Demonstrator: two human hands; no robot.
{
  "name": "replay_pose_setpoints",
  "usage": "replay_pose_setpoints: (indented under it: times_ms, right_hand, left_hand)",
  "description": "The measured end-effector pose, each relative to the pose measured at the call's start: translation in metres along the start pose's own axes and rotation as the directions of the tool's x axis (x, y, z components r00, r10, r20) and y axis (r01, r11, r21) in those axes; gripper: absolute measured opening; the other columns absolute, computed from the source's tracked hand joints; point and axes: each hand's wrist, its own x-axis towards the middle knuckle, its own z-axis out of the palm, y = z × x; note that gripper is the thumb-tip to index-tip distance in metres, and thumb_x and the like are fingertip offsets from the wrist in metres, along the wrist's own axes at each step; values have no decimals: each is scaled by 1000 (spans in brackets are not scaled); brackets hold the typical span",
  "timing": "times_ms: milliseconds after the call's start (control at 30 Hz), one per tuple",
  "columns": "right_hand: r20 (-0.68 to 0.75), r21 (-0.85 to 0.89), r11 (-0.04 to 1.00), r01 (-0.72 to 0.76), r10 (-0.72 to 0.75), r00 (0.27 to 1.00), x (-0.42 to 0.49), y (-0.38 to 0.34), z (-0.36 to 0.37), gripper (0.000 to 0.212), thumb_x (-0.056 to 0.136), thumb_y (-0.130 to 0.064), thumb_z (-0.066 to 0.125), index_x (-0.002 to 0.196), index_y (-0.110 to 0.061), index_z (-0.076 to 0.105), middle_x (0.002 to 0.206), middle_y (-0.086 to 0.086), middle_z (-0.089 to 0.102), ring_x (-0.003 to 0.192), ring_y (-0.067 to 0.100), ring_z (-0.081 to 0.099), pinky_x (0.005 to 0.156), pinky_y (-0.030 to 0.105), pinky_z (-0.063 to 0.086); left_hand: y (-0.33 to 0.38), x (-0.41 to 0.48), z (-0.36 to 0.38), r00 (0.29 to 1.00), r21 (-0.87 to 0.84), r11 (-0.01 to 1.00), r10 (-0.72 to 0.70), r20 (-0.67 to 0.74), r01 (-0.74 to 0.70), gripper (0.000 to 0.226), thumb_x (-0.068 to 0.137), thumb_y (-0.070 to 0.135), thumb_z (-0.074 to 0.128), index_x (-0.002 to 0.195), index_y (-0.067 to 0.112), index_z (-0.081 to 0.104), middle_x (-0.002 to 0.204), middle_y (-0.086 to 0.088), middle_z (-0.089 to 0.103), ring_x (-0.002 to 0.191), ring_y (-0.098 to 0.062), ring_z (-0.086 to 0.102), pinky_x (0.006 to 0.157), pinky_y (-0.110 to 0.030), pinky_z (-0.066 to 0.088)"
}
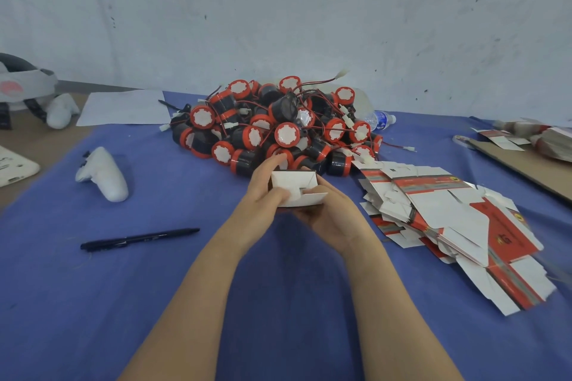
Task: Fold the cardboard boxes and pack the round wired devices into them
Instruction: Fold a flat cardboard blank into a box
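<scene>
Both hands meet over the middle of the blue cloth point(278, 272), gripping one small white cardboard box point(295, 187) between them. The left hand point(263, 195) closes around the box's left side with its thumb pressed on the near flap, while the right hand point(331, 210) cups the box from the right and underneath, fingers wrapped behind it. Just beyond the hands, a heap of round black-and-red wired devices point(278, 124) lies piled on the cloth, red wires and white plugs tangled through it. To the right, a fanned stack of flat red-and-white box blanks point(448, 223) spreads toward the near right. A black pen point(139, 238) lies near left, and a white controller point(103, 175) rests farther left. A plastic water bottle point(379, 119) lies behind the heap on its right.
</scene>
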Motion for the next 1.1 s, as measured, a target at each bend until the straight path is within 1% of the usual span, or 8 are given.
replay_pose_setpoints:
  times_ms: [267, 400, 533, 633, 733, 867, 967, 1100]
  right_hand:
    - [-54, -35, 996, 81, -82, 995, 3, 10, 14, 53, 90, 9, 42, 122, -29, 60, 115, 3, 69, 106, 23, 65, 88, 34, 54]
    - [-110, 96, 988, 117, -107, 988, 5, 10, 17, 51, 88, 10, 39, 118, -23, 63, 119, 12, 66, 108, 29, 63, 81, 34, 54]
    - [-162, 235, 969, 71, -33, 986, 7, 8, 11, 46, 91, 5, 42, 127, -18, 58, 125, 23, 60, 112, 38, 60, 98, 45, 49]
    - [-183, 250, 968, 32, 15, 983, 7, 6, 11, 43, 95, 1, 41, 130, -18, 57, 127, 23, 59, 106, 36, 61, 90, 43, 52]
    - [-181, 231, 968, 99, -57, 982, 7, 7, 17, 34, 96, -11, 47, 128, -14, 58, 124, 19, 61, 104, 31, 62, 89, 40, 52]
    - [-136, -201, 963, 181, -210, 968, 5, 13, 28, 33, 97, -25, 54, 129, -23, 55, 127, 5, 62, 116, 20, 60, 101, 40, 48]
    - [-108, -448, 867, 219, -295, 949, 3, 20, 28, 39, 96, -15, 54, 126, -39, 47, 133, -4, 56, 120, 12, 56, 103, 35, 47]
    - [-98, -520, 809, 274, -376, 922, 3, 22, 31, 50, 93, -4, 51, 115, -49, 46, 128, -12, 56, 110, -2, 57, 81, 12, 51]
  left_hand:
    - [-3, 0, 0, 993, 56, 997, 54, -109, -48, 58, 94, -3, 39, 129, 43, 34, 147, 7, 33, 131, -12, 37, 108, -30, 38]
    - [2, -2, 9, 975, 163, 971, 194, -107, -175, 47, 90, -9, 38, 93, 31, 62, 144, 14, 31, 131, 2, 31, 99, -5, 35]
    - [0, -5, 19, 969, 176, 960, 235, -75, -219, 26, 96, 26, 55, 72, 26, 64, 145, 8, 35, 137, -10, 31, 110, -35, 37]
    - [-3, -7, 19, 955, 371, 891, 294, -37, -259, 35, 81, 57, 53, 77, 24, 64, 146, 4, 35, 136, -14, 34, 105, -33, 41]
    - [-10, 0, 17, 919, 490, 838, 360, -161, -242, 23, 97, 26, 52, 90, 8, 64, 143, -2, 39, 123, -13, 41, 96, -18, 42]
    - [-14, 3, 17, 870, 338, 919, 328, -369, -203, 35, 95, 8, 54, 128, 15, 45, 144, 2, 33, 117, 3, 37, 86, 7, 28]
    - [-16, 7, 14, 893, 127, 986, 156, -421, -112, 78, 93, 6, 56, 153, 22, 10, 142, 18, 20, 127, 5, 27, 88, 7, 29]
    - [-18, 8, 13, 927, -52, 999, -16, -376, -4, 77, 93, 3, 54, 153, 25, 11, 142, 15, 28, 119, 1, 40, 81, -3, 38]
